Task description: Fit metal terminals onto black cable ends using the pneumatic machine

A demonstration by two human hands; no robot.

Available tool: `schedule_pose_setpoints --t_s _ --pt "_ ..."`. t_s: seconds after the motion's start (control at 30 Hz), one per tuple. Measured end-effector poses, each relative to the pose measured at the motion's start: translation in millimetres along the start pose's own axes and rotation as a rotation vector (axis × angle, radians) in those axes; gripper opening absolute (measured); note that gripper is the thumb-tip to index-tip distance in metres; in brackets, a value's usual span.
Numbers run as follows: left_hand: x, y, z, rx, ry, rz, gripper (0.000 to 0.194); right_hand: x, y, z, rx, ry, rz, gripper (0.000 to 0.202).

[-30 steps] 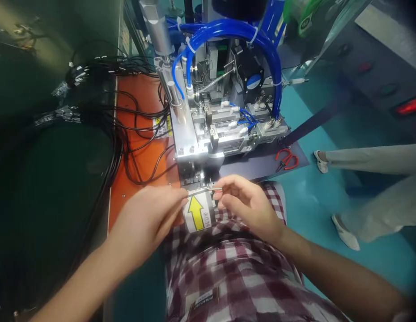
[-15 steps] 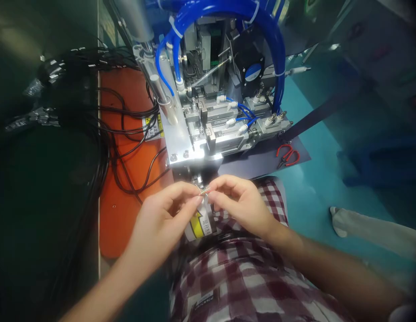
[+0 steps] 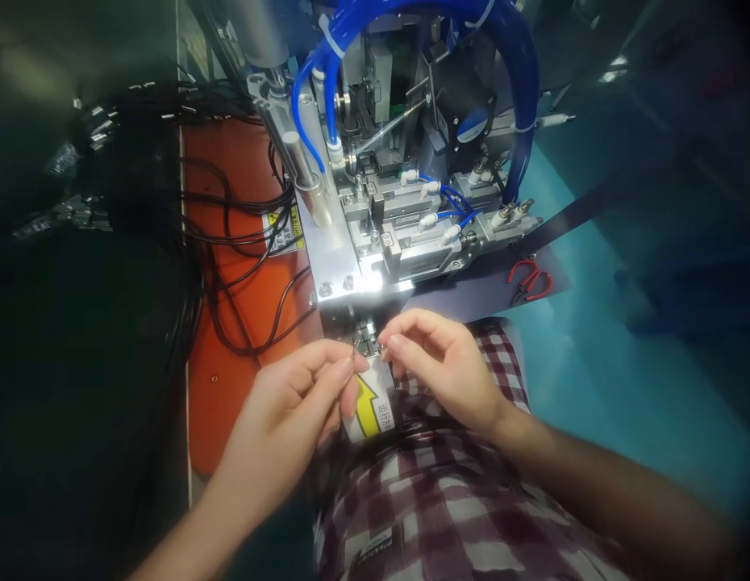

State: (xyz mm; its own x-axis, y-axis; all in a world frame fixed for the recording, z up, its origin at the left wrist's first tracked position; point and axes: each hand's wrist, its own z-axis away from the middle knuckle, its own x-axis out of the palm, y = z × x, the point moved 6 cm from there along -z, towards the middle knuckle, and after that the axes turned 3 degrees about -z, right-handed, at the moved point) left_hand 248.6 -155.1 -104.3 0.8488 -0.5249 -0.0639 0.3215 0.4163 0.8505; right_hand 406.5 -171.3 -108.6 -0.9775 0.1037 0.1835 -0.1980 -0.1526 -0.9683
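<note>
My left hand [image 3: 308,387] is closed in a pinch, with the tip of a small thin piece [image 3: 356,347] showing at its fingertips. Facing it, my right hand [image 3: 439,355] pinches something too small to make out. A narrow gap separates the two sets of fingertips. Just behind them lies a small metal fixture [image 3: 368,332] at the near end of the machine. Below the fingers is a white label with a yellow arrow [image 3: 368,407], partly covered by my left hand.
A metal machine [image 3: 405,218] with thick blue tubes [image 3: 523,97] stands ahead. Black cables [image 3: 230,234] cross an orange board [image 3: 209,420] at the left. Red-handled pliers [image 3: 529,281] lie on a grey surface at the right.
My fingertips have moved apart; before, they nearly met around a thin piece. The view has shifted slightly, and the leg and shoe at the right have gone out of sight.
</note>
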Motion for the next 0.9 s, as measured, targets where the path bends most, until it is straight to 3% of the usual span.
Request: schedule_pose_setpoints --t_s 0.27,0.5,0.9 --pt "-6.7 -2 -5 -0.098 -0.099 0.194 0.029 4 -2 -2 -0.053 -0.007 0.064 0.007" --pt "-8.0 0 -2 -0.023 0.049 0.072 0.026 7 -15 6 -0.175 0.023 0.199 0.002" --pt "-3.2 -3 -1 0.063 0.100 0.055 0.018 13 -9 3 -0.120 -0.005 0.163 0.007"
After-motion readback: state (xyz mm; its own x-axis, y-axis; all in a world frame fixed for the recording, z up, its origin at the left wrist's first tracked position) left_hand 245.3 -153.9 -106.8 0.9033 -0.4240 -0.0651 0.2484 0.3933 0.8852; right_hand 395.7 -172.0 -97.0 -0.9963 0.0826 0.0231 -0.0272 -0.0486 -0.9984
